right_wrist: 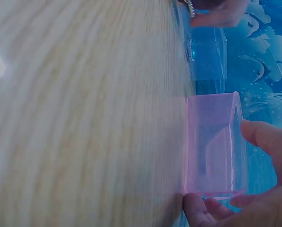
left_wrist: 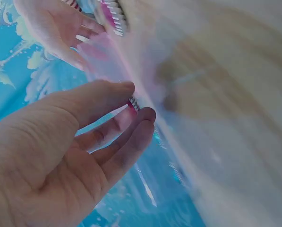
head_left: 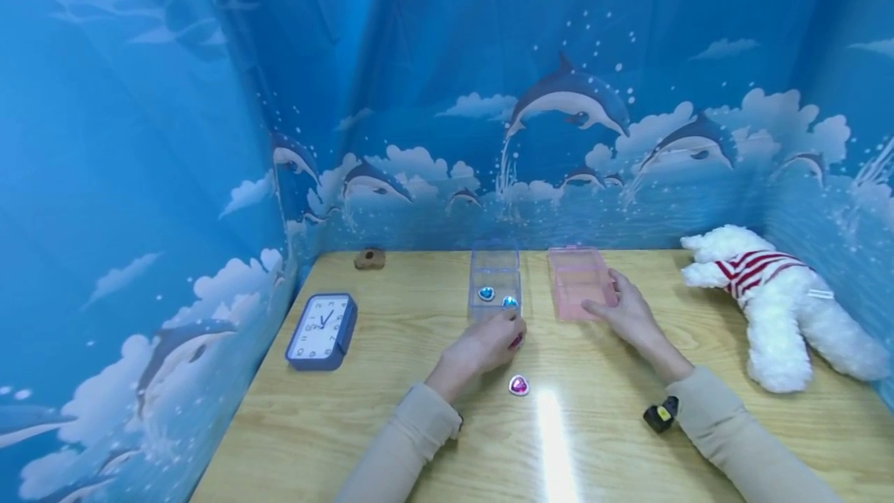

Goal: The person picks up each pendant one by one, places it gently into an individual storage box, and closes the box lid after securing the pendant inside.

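My left hand [head_left: 484, 345] pinches a pink gem with a silvery beaded edge [left_wrist: 133, 103] between thumb and fingertips. It is just in front of a clear blue box [head_left: 494, 274], where two blue gems [head_left: 486, 293] lie in the front section. A heart-shaped pink gem [head_left: 519, 385] with a pale rim lies on the table nearer me. To the right, my right hand [head_left: 634, 320] grips the clear pink box [right_wrist: 214, 142], thumb on its near rim and fingers along its side. No gem shows inside the pink box.
A blue-framed clock [head_left: 321, 331] lies at the left of the wooden table [head_left: 391, 425]. Behind it is a small brown object [head_left: 369, 258]. A white plush toy in a striped shirt [head_left: 775, 293] lies at the right. A dolphin-printed curtain [head_left: 419, 99] surrounds the table.
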Available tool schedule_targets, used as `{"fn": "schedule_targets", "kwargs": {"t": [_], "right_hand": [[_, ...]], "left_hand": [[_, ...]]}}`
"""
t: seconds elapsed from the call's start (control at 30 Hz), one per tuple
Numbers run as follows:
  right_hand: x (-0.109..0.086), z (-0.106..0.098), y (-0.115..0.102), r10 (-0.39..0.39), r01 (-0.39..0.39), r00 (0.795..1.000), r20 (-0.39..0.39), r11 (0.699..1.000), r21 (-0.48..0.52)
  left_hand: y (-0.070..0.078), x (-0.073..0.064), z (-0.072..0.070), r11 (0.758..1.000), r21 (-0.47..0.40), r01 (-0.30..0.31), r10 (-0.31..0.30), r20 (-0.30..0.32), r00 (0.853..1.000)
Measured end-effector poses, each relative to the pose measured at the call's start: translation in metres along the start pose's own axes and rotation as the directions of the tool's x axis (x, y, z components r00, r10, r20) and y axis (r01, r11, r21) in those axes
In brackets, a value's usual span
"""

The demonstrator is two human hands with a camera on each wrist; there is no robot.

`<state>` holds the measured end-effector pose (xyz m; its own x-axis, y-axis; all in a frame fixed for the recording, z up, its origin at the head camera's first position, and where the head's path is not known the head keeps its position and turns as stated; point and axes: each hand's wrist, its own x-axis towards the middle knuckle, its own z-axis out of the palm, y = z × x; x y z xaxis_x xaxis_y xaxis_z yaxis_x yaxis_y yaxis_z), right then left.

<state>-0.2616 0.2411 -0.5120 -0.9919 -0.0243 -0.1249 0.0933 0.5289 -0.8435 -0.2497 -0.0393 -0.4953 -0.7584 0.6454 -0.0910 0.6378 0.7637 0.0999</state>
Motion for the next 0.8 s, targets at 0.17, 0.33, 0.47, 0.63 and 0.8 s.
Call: {"fn": "schedule_targets", "kwargs": {"t": [0.17,0.33,0.47,0.63,0.8], "right_hand": [[-0.001,0.001,-0.001,0.003,-0.003,1.000,0.001,0.999,0.033],[-0.001,0.002,-0.001,0.007,-0.007,1.000,-0.014,0.999,0.044],[-0.002,0.004,-0.001,0.005,-0.004,1.000,-0.023,0.998,0.061],[-0.004,0.007,-0.004,0.007,-0.006,1.000,-0.022,0.997,0.077],[-0.005,0.010,-0.007,0.012,-0.010,1.000,-0.022,0.997,0.073]], "left_hand": [[0.011,0.010,-0.011,0.996,-0.058,-0.068,0.064,-0.055,0.996],[0.016,0.022,-0.024,0.994,-0.062,-0.090,0.082,-0.132,0.988],[0.018,0.035,-0.034,0.997,-0.037,-0.072,0.066,-0.149,0.987],[0.021,0.050,-0.044,0.996,-0.069,-0.055,0.046,-0.127,0.991],[0.023,0.065,-0.048,0.995,-0.083,-0.046,0.035,-0.129,0.991]]}}
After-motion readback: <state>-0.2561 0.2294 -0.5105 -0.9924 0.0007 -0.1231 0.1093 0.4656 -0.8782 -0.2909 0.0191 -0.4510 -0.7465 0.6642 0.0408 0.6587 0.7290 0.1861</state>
